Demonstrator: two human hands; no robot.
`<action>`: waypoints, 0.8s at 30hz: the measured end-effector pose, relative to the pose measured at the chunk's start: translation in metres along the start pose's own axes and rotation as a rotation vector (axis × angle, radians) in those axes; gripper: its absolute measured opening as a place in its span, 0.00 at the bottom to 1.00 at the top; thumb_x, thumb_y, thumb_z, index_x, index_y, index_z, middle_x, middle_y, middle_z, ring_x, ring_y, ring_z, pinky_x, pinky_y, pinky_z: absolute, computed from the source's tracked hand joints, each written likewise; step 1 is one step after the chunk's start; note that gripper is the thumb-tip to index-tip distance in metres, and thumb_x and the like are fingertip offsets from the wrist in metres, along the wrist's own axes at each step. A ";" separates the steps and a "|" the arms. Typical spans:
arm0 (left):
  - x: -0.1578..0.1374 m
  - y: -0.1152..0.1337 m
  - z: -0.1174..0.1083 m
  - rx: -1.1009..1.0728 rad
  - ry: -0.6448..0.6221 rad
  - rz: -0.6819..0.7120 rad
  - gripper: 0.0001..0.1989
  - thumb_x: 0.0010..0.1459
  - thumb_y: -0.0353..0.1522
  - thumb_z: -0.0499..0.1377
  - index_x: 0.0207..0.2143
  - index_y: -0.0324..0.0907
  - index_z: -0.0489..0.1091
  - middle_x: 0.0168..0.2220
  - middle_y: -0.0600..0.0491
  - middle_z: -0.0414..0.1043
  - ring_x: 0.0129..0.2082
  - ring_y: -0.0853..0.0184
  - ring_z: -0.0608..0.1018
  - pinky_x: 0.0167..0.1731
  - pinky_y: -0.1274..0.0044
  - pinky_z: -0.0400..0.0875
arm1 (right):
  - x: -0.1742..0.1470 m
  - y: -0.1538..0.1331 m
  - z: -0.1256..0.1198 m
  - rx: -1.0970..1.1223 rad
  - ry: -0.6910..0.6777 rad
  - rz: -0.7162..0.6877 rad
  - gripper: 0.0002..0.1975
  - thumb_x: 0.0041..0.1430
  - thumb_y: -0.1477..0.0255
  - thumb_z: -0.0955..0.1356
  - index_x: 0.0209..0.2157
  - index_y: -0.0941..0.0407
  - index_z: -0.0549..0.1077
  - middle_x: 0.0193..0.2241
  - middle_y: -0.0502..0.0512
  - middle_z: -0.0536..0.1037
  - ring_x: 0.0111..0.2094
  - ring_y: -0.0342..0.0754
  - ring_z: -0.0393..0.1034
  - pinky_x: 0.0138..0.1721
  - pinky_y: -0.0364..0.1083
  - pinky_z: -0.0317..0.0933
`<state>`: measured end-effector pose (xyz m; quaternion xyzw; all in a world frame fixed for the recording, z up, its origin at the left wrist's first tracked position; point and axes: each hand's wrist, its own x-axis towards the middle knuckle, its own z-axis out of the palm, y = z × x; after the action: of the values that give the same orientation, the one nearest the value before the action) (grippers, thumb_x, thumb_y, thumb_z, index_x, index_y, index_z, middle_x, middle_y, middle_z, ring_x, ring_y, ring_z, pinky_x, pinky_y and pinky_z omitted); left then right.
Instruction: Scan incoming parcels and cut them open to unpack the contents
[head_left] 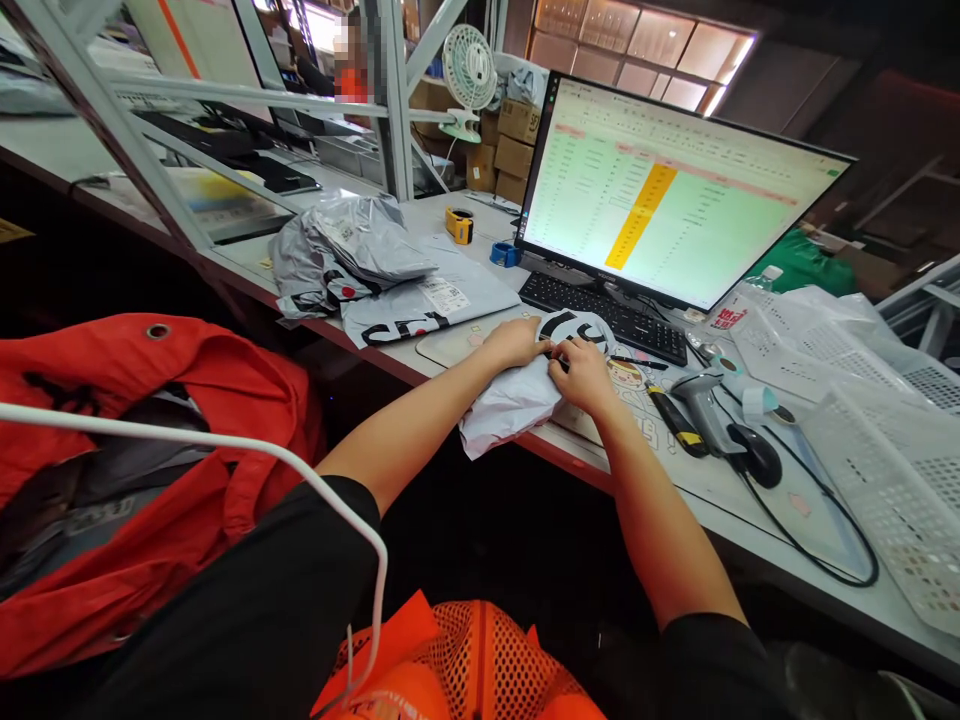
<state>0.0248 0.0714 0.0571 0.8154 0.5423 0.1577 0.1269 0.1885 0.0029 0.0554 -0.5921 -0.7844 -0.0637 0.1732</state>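
Note:
A pale grey plastic mailing bag [514, 405] with black lettering lies at the desk's front edge, its near end hanging over. My left hand [517, 343] grips the bag from the left, fingers closed on it. From the right, my right hand [583, 375] pinches the same bag, its fingertips close to those of the left. What is inside the bag is hidden. Just behind the hands is a black keyboard [607, 315]. Left of them, a flat grey mailing bag with a white label [446, 295] lies beside a heap of filled mailing bags [349, 250].
A monitor [675, 190] stands behind the keyboard. To the right lie a box cutter [675, 420], a barcode scanner [709, 410], a black mouse [755, 455] and white plastic baskets [885, 500]. A red sack [277, 390] hangs open at left, behind a white tube [300, 465].

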 end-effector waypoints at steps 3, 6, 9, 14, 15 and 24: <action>0.000 0.000 0.001 -0.013 0.003 -0.007 0.33 0.69 0.48 0.57 0.69 0.39 0.61 0.63 0.38 0.71 0.62 0.48 0.74 0.60 0.66 0.66 | 0.003 0.003 -0.002 0.032 -0.035 -0.024 0.08 0.67 0.72 0.66 0.42 0.58 0.78 0.44 0.62 0.77 0.46 0.57 0.68 0.49 0.51 0.59; -0.002 0.000 0.000 -0.016 -0.001 -0.007 0.34 0.69 0.48 0.56 0.69 0.38 0.61 0.64 0.37 0.70 0.62 0.47 0.74 0.60 0.65 0.67 | 0.011 0.005 -0.005 0.101 -0.098 -0.021 0.06 0.66 0.75 0.67 0.40 0.58 0.78 0.42 0.60 0.78 0.43 0.54 0.69 0.46 0.49 0.60; -0.003 0.000 -0.003 -0.010 -0.008 -0.008 0.33 0.69 0.48 0.57 0.69 0.39 0.62 0.63 0.37 0.71 0.61 0.47 0.75 0.59 0.65 0.68 | 0.017 0.005 -0.006 0.142 -0.137 0.015 0.05 0.65 0.77 0.68 0.36 0.57 0.78 0.41 0.58 0.79 0.42 0.52 0.70 0.44 0.47 0.60; -0.004 0.001 -0.006 0.000 -0.020 -0.028 0.34 0.68 0.49 0.57 0.69 0.40 0.61 0.62 0.37 0.72 0.60 0.47 0.76 0.57 0.64 0.69 | 0.018 0.005 -0.002 0.132 -0.123 -0.043 0.08 0.66 0.79 0.66 0.36 0.58 0.77 0.39 0.60 0.78 0.42 0.52 0.70 0.45 0.47 0.61; -0.004 0.001 -0.006 0.000 -0.017 -0.028 0.34 0.68 0.49 0.57 0.69 0.41 0.62 0.62 0.38 0.72 0.60 0.47 0.76 0.57 0.64 0.69 | 0.017 0.006 -0.001 0.134 -0.111 -0.062 0.08 0.66 0.79 0.65 0.36 0.58 0.77 0.39 0.60 0.77 0.42 0.52 0.70 0.45 0.48 0.61; -0.002 -0.001 0.000 -0.007 0.004 -0.030 0.34 0.67 0.49 0.58 0.68 0.40 0.62 0.61 0.38 0.73 0.60 0.45 0.76 0.58 0.63 0.69 | 0.010 0.013 0.001 0.153 -0.072 -0.137 0.08 0.67 0.79 0.65 0.35 0.57 0.75 0.38 0.61 0.76 0.42 0.53 0.69 0.47 0.49 0.62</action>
<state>0.0229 0.0699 0.0565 0.8063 0.5543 0.1593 0.1313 0.1985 0.0157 0.0567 -0.5240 -0.8314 0.0058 0.1849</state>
